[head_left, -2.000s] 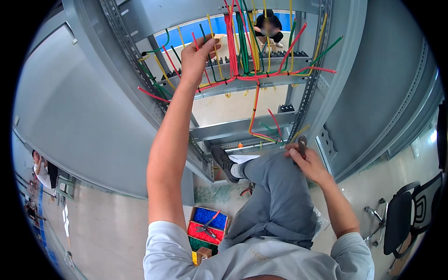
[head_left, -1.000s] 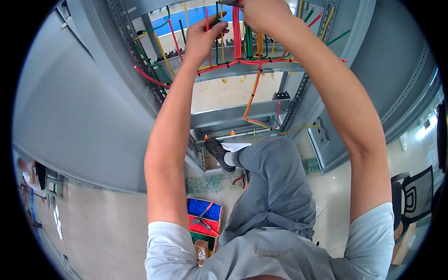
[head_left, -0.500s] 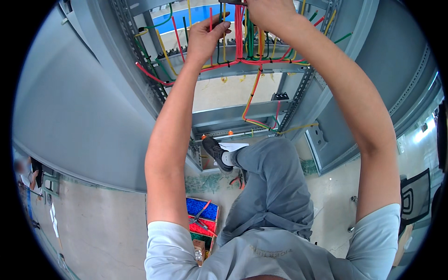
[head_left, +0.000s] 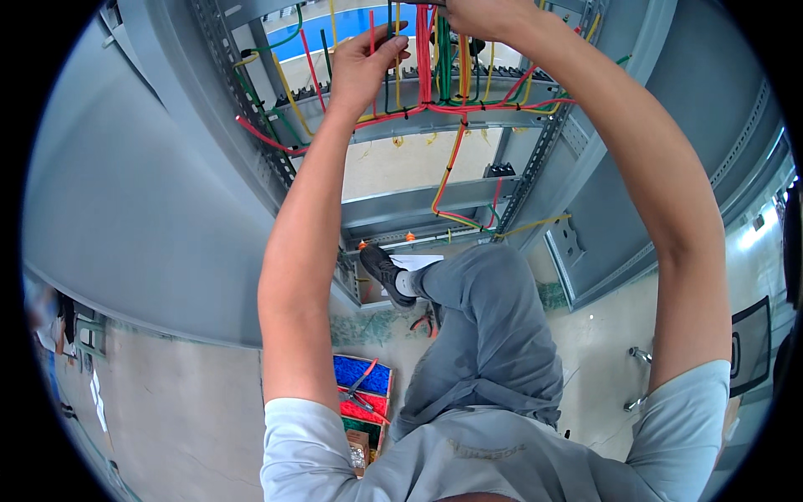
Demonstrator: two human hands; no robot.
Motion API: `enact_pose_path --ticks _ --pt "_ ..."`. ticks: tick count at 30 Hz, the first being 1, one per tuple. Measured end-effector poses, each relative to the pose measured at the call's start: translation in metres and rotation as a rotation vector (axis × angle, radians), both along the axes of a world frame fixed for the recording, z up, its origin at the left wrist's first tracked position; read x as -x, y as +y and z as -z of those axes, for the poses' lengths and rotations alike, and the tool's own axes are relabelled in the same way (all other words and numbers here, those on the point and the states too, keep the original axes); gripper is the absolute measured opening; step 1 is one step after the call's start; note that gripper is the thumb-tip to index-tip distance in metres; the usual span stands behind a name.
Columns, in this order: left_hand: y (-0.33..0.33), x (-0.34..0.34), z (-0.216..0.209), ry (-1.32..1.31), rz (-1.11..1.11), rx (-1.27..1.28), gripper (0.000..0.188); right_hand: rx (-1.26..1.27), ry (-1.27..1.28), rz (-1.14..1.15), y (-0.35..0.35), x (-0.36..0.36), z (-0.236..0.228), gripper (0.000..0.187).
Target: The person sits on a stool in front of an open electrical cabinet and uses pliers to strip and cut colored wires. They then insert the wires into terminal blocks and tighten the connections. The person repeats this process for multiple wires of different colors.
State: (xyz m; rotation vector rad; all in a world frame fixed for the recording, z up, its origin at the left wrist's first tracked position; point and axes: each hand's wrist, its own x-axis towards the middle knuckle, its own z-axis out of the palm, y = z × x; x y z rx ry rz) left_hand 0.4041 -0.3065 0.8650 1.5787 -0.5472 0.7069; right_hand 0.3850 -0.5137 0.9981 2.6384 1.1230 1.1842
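Observation:
My left hand [head_left: 363, 69] is raised among upright wires, its thumb and fingers curled round a red wire [head_left: 372, 33] and a dark green wire [head_left: 388, 84]. A yellow wire stands close by its fingertips. My right hand [head_left: 485, 15] is closed at the top edge, above the thick bundle of red wires [head_left: 424, 67], by a thin dark strip [head_left: 416, 2]. What its fingers grip is hidden. To the right of the red bundle run green wires [head_left: 444, 71] and yellow wires [head_left: 465, 71]. Black ties hold the wires along a grey crossbar [head_left: 393, 125].
The grey metal cabinet frame [head_left: 276, 180] surrounds the wires, with a large panel [head_left: 142, 192] on the left. Below, a divided box [head_left: 391, 376] holds blue, red and green small parts, with red-handled pliers [head_left: 360, 385] on top. Other pliers [head_left: 432, 322] lie by my leg. A chair [head_left: 750, 347] stands right.
The view has shifted slightly. My right forearm and elbow have moved a little to the right. My left hand stays at the same wires.

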Motion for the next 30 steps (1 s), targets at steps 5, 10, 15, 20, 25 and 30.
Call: enact_pose_path --ticks 5,10,15,20,25,30 --pt "-0.002 -0.003 -0.008 0.033 0.053 0.086 0.03 -0.182 -0.018 -0.079 -0.007 -0.003 -0.005 0.015" --pt "-0.003 -0.006 -0.009 0.029 0.01 0.033 0.034 -0.456 0.344 -0.345 -0.03 0.019 0.037 0.041" --pt "-0.004 0.0 -0.01 0.037 -0.147 -0.056 0.058 -0.709 1.472 -0.257 -0.082 0.067 0.148 0.038" --pt "-0.035 0.041 0.005 -0.219 -0.435 -0.086 0.056 -0.975 1.713 -0.382 -0.151 0.113 0.211 0.047" --pt "-0.071 0.071 0.019 -0.556 -0.647 -0.307 0.042 -1.606 1.783 -0.623 -0.187 0.147 0.254 0.041" --pt "-0.094 0.085 0.003 -0.477 -0.285 -0.296 0.046 -1.46 1.779 -0.378 -0.2 0.171 0.308 0.036"
